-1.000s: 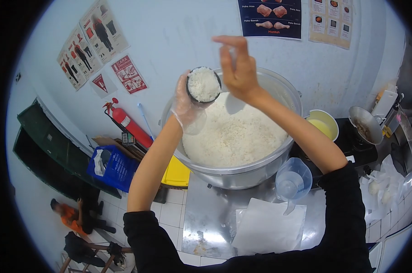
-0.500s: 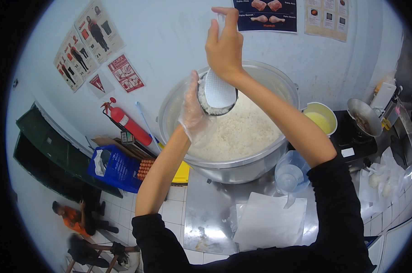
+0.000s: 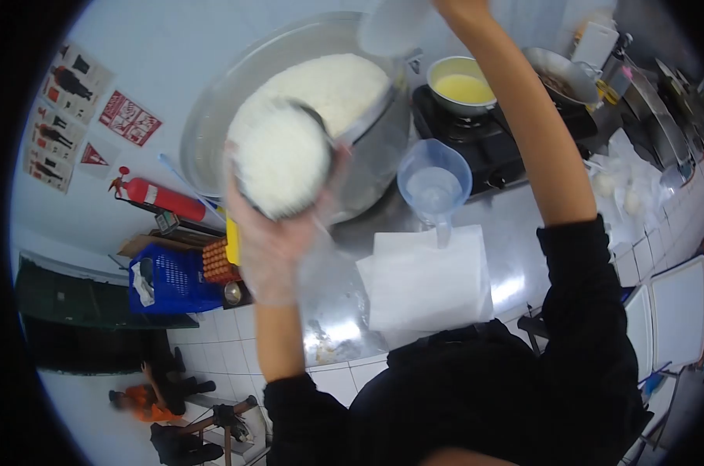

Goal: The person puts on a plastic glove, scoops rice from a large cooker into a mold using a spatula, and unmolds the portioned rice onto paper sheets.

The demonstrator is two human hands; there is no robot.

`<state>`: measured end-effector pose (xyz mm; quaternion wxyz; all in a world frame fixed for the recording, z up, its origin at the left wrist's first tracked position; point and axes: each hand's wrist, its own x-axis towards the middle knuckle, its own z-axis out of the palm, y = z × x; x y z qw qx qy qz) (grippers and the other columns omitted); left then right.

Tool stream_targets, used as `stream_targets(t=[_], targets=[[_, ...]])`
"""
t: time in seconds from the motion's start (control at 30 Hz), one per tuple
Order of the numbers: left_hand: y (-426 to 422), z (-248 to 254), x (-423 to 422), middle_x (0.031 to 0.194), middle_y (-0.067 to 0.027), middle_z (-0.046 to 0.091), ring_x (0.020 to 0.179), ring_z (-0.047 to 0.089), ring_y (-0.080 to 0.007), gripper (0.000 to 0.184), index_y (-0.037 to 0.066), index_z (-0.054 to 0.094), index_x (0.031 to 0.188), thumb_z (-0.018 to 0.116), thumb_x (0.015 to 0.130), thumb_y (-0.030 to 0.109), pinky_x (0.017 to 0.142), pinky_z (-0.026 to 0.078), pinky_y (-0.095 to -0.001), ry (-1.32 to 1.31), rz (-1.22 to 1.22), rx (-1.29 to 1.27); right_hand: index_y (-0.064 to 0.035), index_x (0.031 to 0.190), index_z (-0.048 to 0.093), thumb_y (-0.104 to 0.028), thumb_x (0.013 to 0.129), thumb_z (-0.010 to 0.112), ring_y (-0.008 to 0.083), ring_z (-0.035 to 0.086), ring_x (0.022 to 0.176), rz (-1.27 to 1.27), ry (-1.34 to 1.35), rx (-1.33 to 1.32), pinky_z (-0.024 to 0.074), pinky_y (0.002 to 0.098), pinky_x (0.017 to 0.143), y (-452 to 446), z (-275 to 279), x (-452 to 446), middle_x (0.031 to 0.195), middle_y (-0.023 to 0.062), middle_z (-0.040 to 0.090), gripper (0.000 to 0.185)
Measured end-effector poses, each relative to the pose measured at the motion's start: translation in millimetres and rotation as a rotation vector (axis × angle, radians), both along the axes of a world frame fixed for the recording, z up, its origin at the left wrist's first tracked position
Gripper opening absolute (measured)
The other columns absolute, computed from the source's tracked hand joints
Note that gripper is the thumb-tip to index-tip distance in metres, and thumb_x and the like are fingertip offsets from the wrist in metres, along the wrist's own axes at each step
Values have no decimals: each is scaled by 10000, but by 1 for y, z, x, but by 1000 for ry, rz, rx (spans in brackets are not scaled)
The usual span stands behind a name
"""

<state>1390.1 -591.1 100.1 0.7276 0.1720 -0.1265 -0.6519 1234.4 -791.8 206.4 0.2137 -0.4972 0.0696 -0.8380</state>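
My left hand (image 3: 278, 241), in a clear plastic glove, is closed round a dark-rimmed bowl (image 3: 326, 128) filled with white rice (image 3: 278, 159). It holds the bowl at the near side of a large metal pot (image 3: 391, 128), which has more rice (image 3: 344, 81) in it. At the top edge, my right hand (image 3: 462, 9) is partly cut off. A pale rice paddle (image 3: 394, 25), blurred, extends from it above the pot's right rim. The fingers on the paddle's handle are out of frame.
A clear measuring jug (image 3: 435, 182) and white paper sheets (image 3: 429, 279) lie on the steel table (image 3: 332, 311). A pot of yellow liquid (image 3: 462, 87) and a wok (image 3: 557, 74) stand on the stove (image 3: 507, 155). A blue crate (image 3: 173, 276), eggs (image 3: 218, 260) and a seated person (image 3: 146, 400) are leftward.
My left hand has lowered the bowl towards me and tipped its rice into view. The paddle has left the bowl, going up and right with my right hand. The camera view has shifted.
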Motion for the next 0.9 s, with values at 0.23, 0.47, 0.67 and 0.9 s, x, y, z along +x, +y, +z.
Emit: stream_targets(t=[0.23,0.47,0.67,0.9], targets=[[76,-230,-107,1175,-153,596,1097,555,-295,655,89,545,1249,477,890,633,799,552,-427,-136,-123,488,-93,1310,413,-143,925,633,63,491,632,-200,438,601,410,204,554,46,-195,-179,821,8,557,447],[64,-304,-147,1134,-76,597,1033,551,-299,607,167,577,1205,770,696,435,879,460,-476,-2016,381,207,-174,1326,402,-201,777,751,337,681,727,-153,1390,1045,516,410,656,166,-416,-180,773,109,702,651],[73,-304,-155,1375,-108,438,1146,452,-350,758,214,530,1265,801,610,483,959,421,-497,-2286,238,221,-169,1362,429,-258,803,712,279,629,515,-425,1599,871,473,395,498,194,-462,-151,685,77,667,633],[80,-336,-146,1420,-158,383,1186,431,-393,903,116,429,1331,826,584,429,972,416,-492,-2121,228,290,-169,1270,506,-201,790,718,259,592,482,-510,1535,669,446,361,502,196,-460,-150,616,55,633,526]])
